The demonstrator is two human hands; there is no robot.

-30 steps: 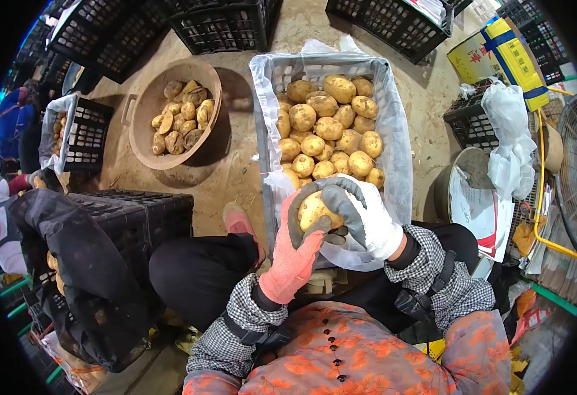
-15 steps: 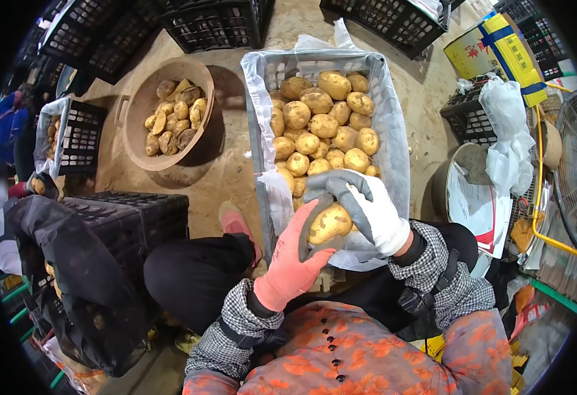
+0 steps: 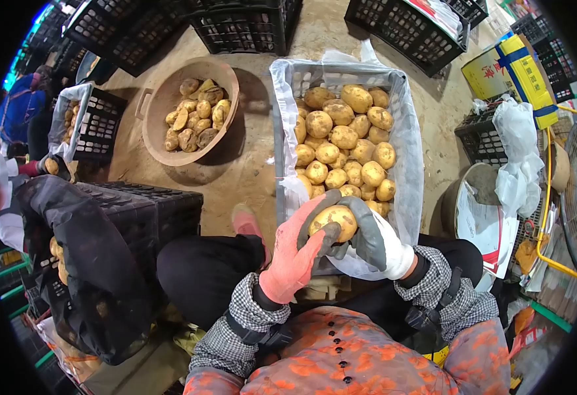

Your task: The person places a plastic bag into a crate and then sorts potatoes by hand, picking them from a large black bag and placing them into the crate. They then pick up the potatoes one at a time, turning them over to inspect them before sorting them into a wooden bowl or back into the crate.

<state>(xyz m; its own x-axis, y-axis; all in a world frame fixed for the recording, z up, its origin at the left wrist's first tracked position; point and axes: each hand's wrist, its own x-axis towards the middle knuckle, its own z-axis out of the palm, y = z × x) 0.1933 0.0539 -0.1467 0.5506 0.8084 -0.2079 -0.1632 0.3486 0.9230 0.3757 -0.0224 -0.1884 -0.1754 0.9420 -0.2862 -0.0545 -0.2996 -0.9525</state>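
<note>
Potato (image 3: 334, 223) sat in both gloved hands over the near end of the lined crate (image 3: 405, 155): left hand (image 3: 293, 252) grasping its left side, right hand (image 3: 382, 242) cupping the right. I judged it stiff, middling weight, bruisable, maybe slick from loose soil; best hold round the fat middle. More potatoes (image 3: 343, 137) filled the crate. Floor (image 3: 257, 168) looked dirty; basin (image 3: 153, 141) left, black crate (image 3: 239, 29) far, plastic sheeting (image 3: 519, 158) right.
</note>
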